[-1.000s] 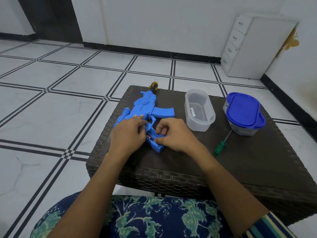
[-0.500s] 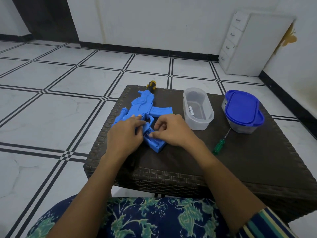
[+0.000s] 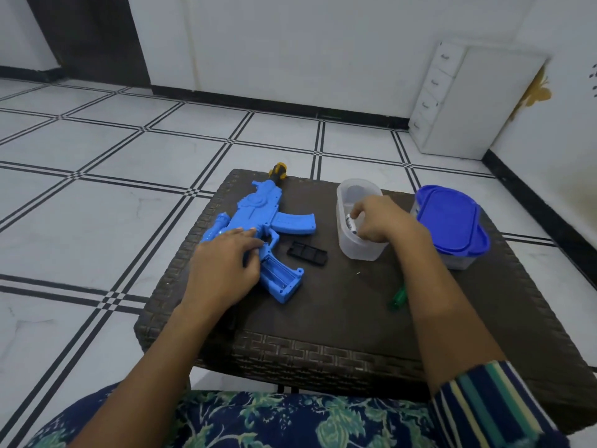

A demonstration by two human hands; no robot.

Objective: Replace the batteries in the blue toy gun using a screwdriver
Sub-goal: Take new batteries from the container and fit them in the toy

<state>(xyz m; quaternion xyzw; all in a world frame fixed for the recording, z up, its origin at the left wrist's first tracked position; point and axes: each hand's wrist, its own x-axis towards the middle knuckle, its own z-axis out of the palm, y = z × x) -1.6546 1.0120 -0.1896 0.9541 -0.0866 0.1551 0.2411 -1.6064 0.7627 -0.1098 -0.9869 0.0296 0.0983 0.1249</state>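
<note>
The blue toy gun [image 3: 263,218] lies on the dark wicker table [image 3: 339,305], its grip compartment [image 3: 279,276] open and showing no batteries. My left hand [image 3: 223,266] rests flat on the gun's middle, pressing it down. The black compartment cover [image 3: 307,253] lies just right of the grip. My right hand [image 3: 376,221] is over the clear open tub [image 3: 355,247], fingers pinched on a battery [image 3: 351,225] inside it. A green-handled screwdriver [image 3: 398,297] lies beside my right forearm. A tiny screw [image 3: 358,273] sits on the table.
A second clear tub with a blue lid [image 3: 450,218] stands at the table's right. A black and yellow tool handle [image 3: 278,169] lies at the far edge behind the gun. A white drawer unit [image 3: 465,101] stands against the wall on the tiled floor.
My right hand left the gun's grip and moved right into the clear tub with a battery. The compartment is now uncovered and the black cover lies on the table. My left hand stays on the gun.
</note>
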